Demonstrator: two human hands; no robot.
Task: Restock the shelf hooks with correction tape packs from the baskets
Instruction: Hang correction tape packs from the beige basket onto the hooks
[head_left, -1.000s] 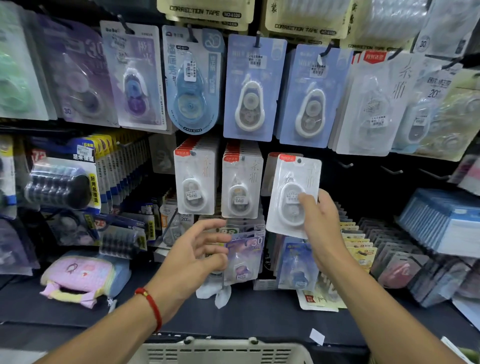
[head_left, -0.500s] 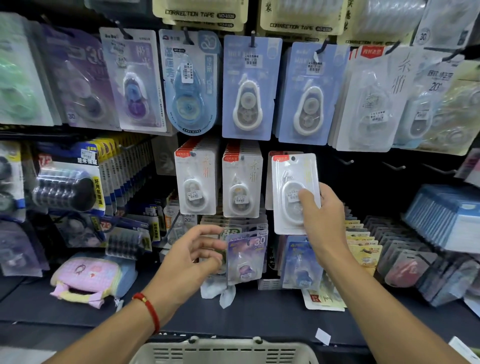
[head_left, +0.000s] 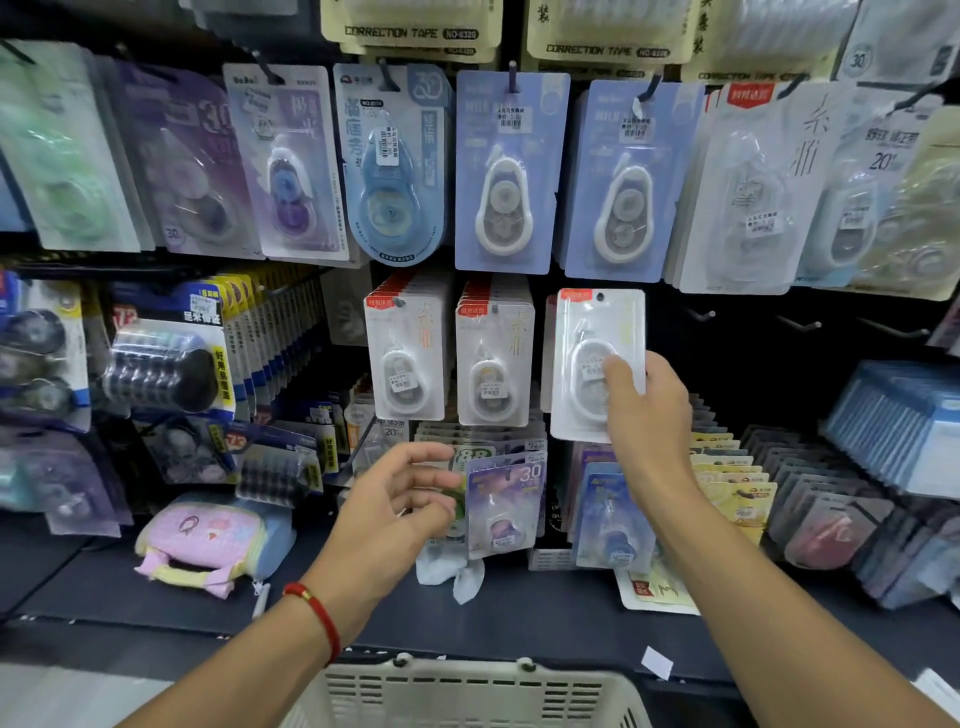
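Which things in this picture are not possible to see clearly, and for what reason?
All in the head view:
- Basket: the bottom edge cuts it off, so its contents are unseen.
- White correction tape pack: the right hand covers its lower right corner; whether its hole is on a hook cannot be told.
- Price stickers on hanging packs: print too small to read.
- Left hand: its palm faces away; no pack shows in it.

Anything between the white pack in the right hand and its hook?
Nothing visible. The right hand holds the white correction tape pack upright, right of the two full hooks' packs. Whether its hole is on a hook can't be told.
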